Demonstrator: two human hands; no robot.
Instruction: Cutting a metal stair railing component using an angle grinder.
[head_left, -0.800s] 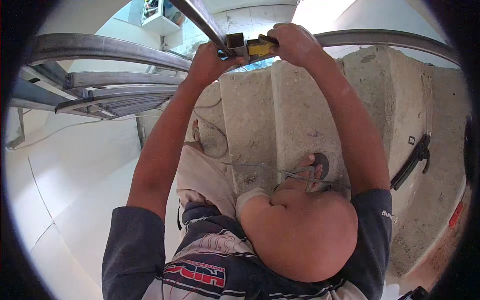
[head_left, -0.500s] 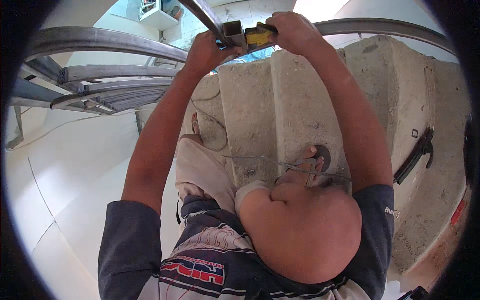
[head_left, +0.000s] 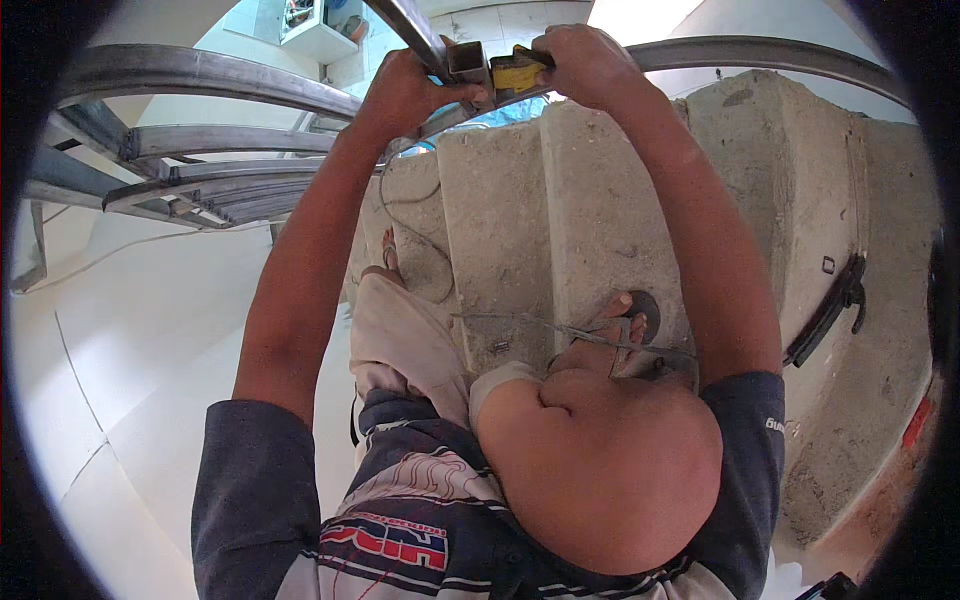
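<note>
At the top centre, my left hand (head_left: 408, 95) is closed on a square metal tube (head_left: 467, 62), its thumb pressed along the near face. The tube's hollow end faces up. My right hand (head_left: 592, 65) grips a small yellow and black tool (head_left: 516, 74) laid flat against the tube's right side; its exact kind I cannot make out. Both pieces sit at a long curved metal rail (head_left: 760, 56) that runs off to the right. A sloping metal bar (head_left: 408, 28) comes down from the top edge to the tube. The fingertips of both hands are partly hidden.
Below me are bare concrete steps (head_left: 610, 210), with my sandalled feet on them and a thin cable (head_left: 520, 317) across. A welded metal frame (head_left: 220, 90) with several bars fills the upper left. A black clamp-like tool (head_left: 830, 310) lies on the steps at right.
My left hand has moved slightly up and left, and more of its fingers now reach behind the tube. The right hand and the yellow tool stay nearly in place.
</note>
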